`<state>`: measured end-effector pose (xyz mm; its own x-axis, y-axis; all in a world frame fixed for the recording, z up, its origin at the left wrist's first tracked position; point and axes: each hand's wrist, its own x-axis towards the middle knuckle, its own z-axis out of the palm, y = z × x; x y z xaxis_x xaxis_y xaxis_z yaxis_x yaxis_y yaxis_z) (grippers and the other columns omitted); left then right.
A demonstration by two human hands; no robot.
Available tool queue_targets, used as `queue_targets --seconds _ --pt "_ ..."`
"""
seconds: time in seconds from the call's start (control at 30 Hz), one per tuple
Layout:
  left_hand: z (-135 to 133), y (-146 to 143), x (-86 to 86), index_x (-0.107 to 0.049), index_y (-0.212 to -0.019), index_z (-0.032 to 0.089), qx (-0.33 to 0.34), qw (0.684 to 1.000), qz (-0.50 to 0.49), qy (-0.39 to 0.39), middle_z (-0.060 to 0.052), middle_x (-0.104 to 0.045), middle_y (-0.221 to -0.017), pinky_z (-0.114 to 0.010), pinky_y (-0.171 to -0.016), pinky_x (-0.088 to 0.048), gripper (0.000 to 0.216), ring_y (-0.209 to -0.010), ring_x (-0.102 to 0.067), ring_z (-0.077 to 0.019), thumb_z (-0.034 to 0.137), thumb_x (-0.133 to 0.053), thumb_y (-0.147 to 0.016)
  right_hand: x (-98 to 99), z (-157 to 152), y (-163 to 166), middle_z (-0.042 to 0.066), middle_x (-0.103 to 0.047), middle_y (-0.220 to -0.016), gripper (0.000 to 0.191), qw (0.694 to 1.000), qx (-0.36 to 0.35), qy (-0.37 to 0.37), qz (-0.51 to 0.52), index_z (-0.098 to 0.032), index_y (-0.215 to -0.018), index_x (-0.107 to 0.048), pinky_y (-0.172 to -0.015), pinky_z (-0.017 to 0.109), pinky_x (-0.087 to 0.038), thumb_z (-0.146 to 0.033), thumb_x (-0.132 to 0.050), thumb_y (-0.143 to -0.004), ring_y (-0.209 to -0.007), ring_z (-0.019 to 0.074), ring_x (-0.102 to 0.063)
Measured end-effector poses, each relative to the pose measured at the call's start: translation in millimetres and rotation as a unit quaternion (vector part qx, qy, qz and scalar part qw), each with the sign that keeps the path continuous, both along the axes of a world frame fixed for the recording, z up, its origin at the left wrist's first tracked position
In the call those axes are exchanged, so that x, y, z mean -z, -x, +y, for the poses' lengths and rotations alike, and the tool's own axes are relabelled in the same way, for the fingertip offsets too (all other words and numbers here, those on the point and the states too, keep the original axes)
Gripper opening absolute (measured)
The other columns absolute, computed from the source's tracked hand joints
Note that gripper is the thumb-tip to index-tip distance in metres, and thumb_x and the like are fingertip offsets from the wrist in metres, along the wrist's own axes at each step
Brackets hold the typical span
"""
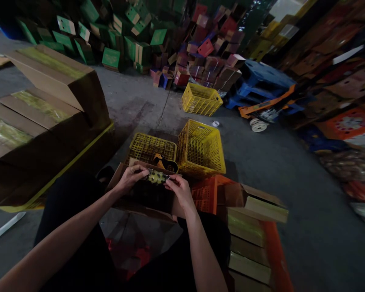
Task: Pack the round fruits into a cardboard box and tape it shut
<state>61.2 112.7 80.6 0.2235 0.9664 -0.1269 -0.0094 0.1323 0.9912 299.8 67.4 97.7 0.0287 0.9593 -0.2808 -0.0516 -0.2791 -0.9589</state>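
My left hand and my right hand are both closed on the ends of a small yellowish patterned packet, held between them. The packet hangs just above an open brown cardboard box that rests on my lap. The inside of the box is dark and I cannot see what it holds. A tape dispenser lies just beyond the box.
Yellow plastic crates stand ahead on the concrete floor. Stacked taped cartons rise at left. An orange crate and flat cartons sit at right. Piles of green and red boxes fill the background, beside a pallet jack.
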Motion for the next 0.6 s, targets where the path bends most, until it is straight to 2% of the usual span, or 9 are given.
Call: queue_targets --seconds 0.07,0.17,0.37,0.5,0.6 --pt "-0.2 -1.3 -1.9 -0.068 -0.075 0.016 -0.007 1.0 -0.006 0.003 0.001 -0.065 -0.067 -0.023 -0.064 -0.044 0.033 -0.065 -0.058 -0.0136 0.049 -0.075 -0.079 0.3 1.4 -1.8 0.002 -0.069 -0.086 0.028 0.998 0.01 -0.018 -0.057 -0.021 -0.087 -0.073 -0.071 0.031 -0.056 -0.044 -0.079 -0.072 -0.076 0.0179 -0.065" --pt "0.5 -3.0 -2.3 -0.069 -0.075 0.016 -0.027 0.999 -0.015 0.013 0.001 -0.064 -0.067 -0.023 -0.062 -0.042 0.035 -0.063 -0.056 -0.0128 0.05 -0.075 -0.078 0.4 2.7 -3.9 0.001 -0.067 -0.086 0.027 0.995 0.016 -0.037 -0.096 -0.022 -0.086 -0.073 -0.072 0.029 -0.054 -0.045 -0.077 -0.074 -0.076 0.0169 -0.061" --pt "1.2 -6.7 6.0 -0.07 -0.082 0.016 -0.034 0.997 -0.056 0.05 0.0 -0.067 -0.075 -0.023 -0.064 -0.044 0.037 -0.067 -0.058 -0.0132 0.051 -0.077 -0.076 4.2 1.8 -2.4 0.001 -0.064 -0.095 0.028 1.0 0.023 -0.011 -0.004 -0.024 -0.089 -0.07 -0.08 0.031 -0.057 -0.046 -0.078 -0.074 -0.087 0.0187 -0.062" --pt "0.0 -7.9 10.1 -0.068 -0.085 0.016 -0.014 0.993 -0.091 0.078 -0.002 -0.067 -0.084 -0.024 -0.068 -0.05 0.04 -0.076 -0.062 -0.0154 0.054 -0.077 -0.075 7.9 0.9 -2.1 0.001 -0.064 -0.095 0.027 1.0 0.021 -0.014 0.012 -0.023 -0.09 -0.07 -0.081 0.03 -0.057 -0.045 -0.078 -0.076 -0.088 0.0176 -0.062" --pt "-0.5 -6.5 8.7 -0.067 -0.086 0.016 -0.006 0.994 -0.075 0.082 -0.002 -0.068 -0.087 -0.025 -0.07 -0.052 0.043 -0.078 -0.063 -0.0166 0.057 -0.076 -0.074 9.4 0.6 -2.0 0.001 -0.065 -0.097 0.029 1.0 0.019 -0.012 0.014 -0.022 -0.091 -0.07 -0.08 0.032 -0.058 -0.046 -0.077 -0.076 -0.089 0.0185 -0.064"
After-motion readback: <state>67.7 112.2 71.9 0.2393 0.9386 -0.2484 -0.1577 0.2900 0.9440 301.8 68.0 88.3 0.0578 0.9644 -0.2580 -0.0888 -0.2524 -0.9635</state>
